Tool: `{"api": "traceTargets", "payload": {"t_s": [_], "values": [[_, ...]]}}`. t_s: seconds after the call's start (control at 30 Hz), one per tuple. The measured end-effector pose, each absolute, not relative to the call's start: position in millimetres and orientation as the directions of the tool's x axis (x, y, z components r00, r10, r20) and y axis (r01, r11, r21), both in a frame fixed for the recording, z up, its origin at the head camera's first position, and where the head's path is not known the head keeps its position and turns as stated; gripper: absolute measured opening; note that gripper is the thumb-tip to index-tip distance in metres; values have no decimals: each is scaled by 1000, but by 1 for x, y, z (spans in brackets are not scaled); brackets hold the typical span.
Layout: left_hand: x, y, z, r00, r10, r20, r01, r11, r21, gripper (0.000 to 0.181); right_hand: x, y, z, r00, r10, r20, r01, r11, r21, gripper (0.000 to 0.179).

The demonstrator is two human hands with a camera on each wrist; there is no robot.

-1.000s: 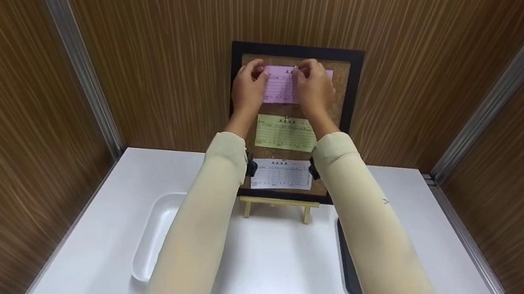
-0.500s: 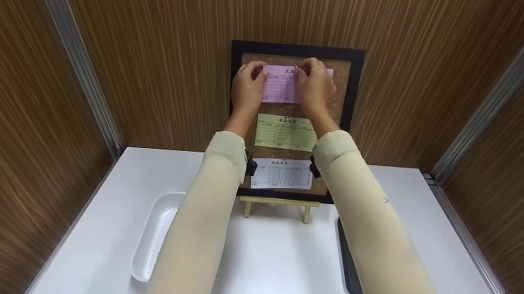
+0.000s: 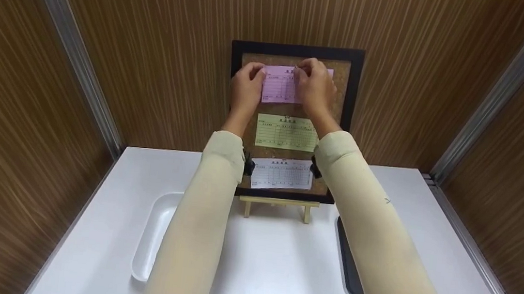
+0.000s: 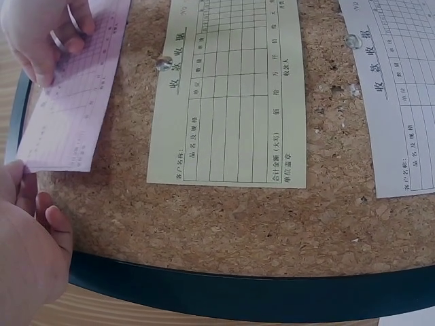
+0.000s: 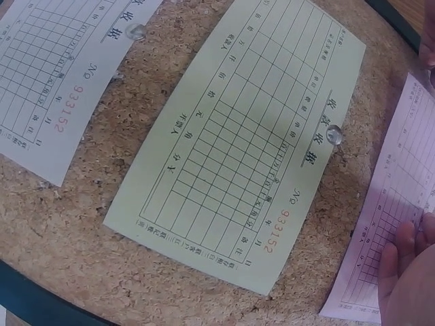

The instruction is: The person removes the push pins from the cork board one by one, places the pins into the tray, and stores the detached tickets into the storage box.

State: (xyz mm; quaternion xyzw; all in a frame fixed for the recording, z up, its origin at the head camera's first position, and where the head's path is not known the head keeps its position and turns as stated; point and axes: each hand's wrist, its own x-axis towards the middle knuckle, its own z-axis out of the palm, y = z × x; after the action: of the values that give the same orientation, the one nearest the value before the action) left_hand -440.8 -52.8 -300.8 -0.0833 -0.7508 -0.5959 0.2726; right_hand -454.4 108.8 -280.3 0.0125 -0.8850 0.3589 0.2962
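Tabletop (image 3: pixel 268 274), glossy white, lies nearest; beyond, your left hand (image 3: pixel 245 89) pinches the left edge of a pink printed paper slip (image 3: pixel 277 87), high before a black-framed corkboard (image 3: pixel 278 109). Whether your right hand (image 3: pixel 317 88), at the slip's top, grips anything, I can't tell.

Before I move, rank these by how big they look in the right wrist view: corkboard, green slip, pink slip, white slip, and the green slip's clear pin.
1. Corkboard
2. Green slip
3. Pink slip and white slip, not ranked: the picture's edge cuts both off
4. Clear pin, by far the smallest
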Motion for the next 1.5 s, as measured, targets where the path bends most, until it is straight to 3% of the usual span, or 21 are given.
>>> {"api": "traceTargets", "payload": {"t_s": [0.9,1.27,1.5], "values": [[-444,-55,-300,-827,-202,524,458,296,838,18,-452,111,-283,-831,129,541,-271,755,-597,16],[-440,-59,-301,-833,-217,508,422,342,839,18,-450,110,-288,-847,87,524,-323,699,-638,17],[-441,-60,-302,-838,-216,501,425,318,848,19,-446,113,-291,-850,47,524,-406,575,-710,16]]}}
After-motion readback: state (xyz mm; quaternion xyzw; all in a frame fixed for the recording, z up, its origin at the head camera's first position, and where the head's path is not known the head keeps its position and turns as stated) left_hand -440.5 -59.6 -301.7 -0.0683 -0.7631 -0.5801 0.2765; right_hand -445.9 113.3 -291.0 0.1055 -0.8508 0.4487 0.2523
